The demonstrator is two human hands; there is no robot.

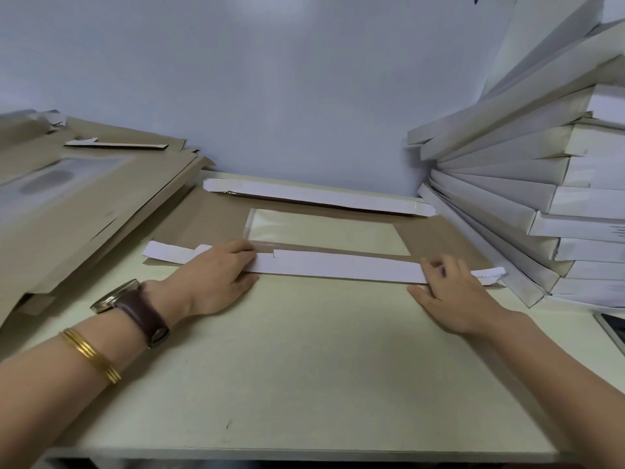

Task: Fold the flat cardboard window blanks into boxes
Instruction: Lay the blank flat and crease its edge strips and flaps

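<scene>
A brown cardboard blank [216, 218] with a clear plastic window [321, 231] lies flat in the middle of the table. Its near white flap [338, 265] is folded over onto it, and its far white flap [314, 196] is folded over too. My left hand [216, 275] presses flat on the left part of the near flap, fingers spread. My right hand [453, 292] rests on the right end of that flap, fingers bent against its edge. Neither hand is closed around anything.
A pile of flat brown blanks [77, 201] lies at the left, with a loose strip [115, 144] on top. Folded white boxes [541, 198] are stacked high at the right. A white wall [287, 89] stands behind. A dark device [614, 330] sits at the right edge.
</scene>
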